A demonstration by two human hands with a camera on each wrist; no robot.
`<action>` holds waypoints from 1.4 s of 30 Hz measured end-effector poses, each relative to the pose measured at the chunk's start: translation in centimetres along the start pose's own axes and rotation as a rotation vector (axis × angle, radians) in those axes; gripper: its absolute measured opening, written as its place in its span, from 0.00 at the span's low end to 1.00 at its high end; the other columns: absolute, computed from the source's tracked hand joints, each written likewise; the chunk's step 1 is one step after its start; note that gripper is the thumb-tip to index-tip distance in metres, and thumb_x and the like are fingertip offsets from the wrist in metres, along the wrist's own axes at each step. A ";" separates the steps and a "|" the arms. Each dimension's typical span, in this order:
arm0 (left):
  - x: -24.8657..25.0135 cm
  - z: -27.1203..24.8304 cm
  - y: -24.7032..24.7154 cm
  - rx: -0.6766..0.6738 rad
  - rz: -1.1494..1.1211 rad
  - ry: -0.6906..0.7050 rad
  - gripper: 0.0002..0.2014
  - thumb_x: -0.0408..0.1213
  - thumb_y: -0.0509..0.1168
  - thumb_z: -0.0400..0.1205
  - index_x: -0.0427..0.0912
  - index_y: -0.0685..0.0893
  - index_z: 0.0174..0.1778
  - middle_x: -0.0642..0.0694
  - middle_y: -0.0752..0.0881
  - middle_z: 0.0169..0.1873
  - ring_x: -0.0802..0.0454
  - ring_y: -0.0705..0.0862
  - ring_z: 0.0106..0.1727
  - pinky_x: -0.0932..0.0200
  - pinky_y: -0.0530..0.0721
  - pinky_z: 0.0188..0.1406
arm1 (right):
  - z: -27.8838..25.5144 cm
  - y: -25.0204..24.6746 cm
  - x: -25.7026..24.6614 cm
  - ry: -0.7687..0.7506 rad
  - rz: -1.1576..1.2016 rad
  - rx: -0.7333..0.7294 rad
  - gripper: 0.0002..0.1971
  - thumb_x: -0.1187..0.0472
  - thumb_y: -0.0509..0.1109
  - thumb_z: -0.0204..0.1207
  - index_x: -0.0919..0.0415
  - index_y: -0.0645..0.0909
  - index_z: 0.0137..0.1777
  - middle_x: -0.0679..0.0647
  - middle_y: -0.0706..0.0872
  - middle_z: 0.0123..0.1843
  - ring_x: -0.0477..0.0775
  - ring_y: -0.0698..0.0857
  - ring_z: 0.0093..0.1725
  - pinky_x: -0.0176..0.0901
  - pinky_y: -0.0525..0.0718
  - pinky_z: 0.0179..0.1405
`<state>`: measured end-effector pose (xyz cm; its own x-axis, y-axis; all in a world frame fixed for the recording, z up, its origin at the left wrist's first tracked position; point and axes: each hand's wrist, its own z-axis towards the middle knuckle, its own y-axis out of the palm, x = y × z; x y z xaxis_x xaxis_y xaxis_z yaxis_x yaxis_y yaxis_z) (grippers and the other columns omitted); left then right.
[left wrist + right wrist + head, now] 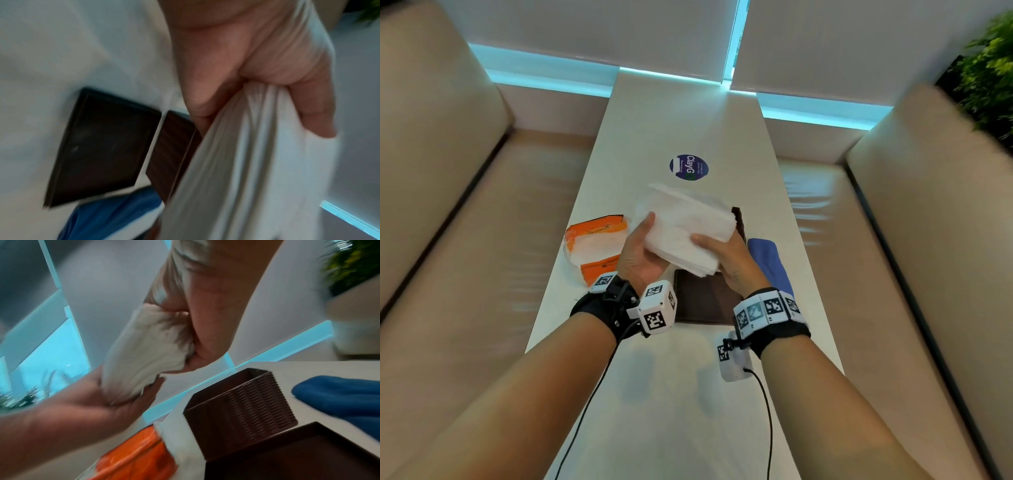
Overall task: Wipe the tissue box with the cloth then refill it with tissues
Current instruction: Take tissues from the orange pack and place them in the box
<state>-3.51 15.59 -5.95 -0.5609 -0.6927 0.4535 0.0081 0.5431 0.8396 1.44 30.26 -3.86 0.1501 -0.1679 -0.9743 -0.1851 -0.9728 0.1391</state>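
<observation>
A long white desk point(688, 394) is seen between two beige sofas point(441, 192). On the desk, a brown box point(242, 404) with a ribbed wall is placed open, and its flat brown lid point(102, 146) is laid just beside it, on the near side. A blue cloth point(770, 263) is laid to the right of the box, near it. An orange and white wrapper point(595, 246) is seen to the left, and a round blue sticker point(689, 167) is placed farther away on the desk. A thick stack of white tissues point(688, 229) is held in the air above the box by both hands. The left hand point(642, 255) is curled under its left end, with the thumb on top. The fingers point(197, 363) of the right hand point(726, 260) are closed around its right end.
</observation>
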 end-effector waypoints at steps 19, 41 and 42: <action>0.7 6.8 3.3 0.286 0.952 -0.091 0.09 0.36 0.58 0.86 0.41 0.75 0.61 0.45 0.81 0.46 0.49 0.80 0.45 0.53 0.81 0.43 | 8.4 -7.0 -1.1 0.384 -0.054 0.177 0.22 0.60 0.67 0.79 0.65 0.73 0.72 0.63 0.84 0.65 0.60 0.86 0.56 0.52 0.85 0.56; -3.6 9.5 3.4 0.305 1.653 0.066 0.36 0.29 0.55 0.85 0.33 0.38 0.82 0.28 0.70 0.73 0.34 0.74 0.71 0.45 0.73 0.71 | 10.9 -4.8 1.2 0.141 -0.874 0.266 0.20 0.65 0.56 0.84 0.67 0.63 0.75 0.68 0.78 0.69 0.67 0.77 0.68 0.52 0.76 0.63; -3.7 9.2 3.2 0.281 1.662 0.083 0.37 0.30 0.56 0.85 0.35 0.37 0.82 0.29 0.68 0.75 0.35 0.72 0.73 0.45 0.71 0.72 | 10.9 -4.7 1.3 0.139 -0.880 0.267 0.20 0.65 0.56 0.84 0.67 0.63 0.75 0.68 0.78 0.69 0.67 0.77 0.68 0.52 0.76 0.62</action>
<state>-9.00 24.23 -7.66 -0.0551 0.6594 0.7498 0.3610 0.7133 -0.6007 -8.11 36.39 -7.76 0.4544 0.5786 -0.6774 -0.1644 -0.6929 -0.7021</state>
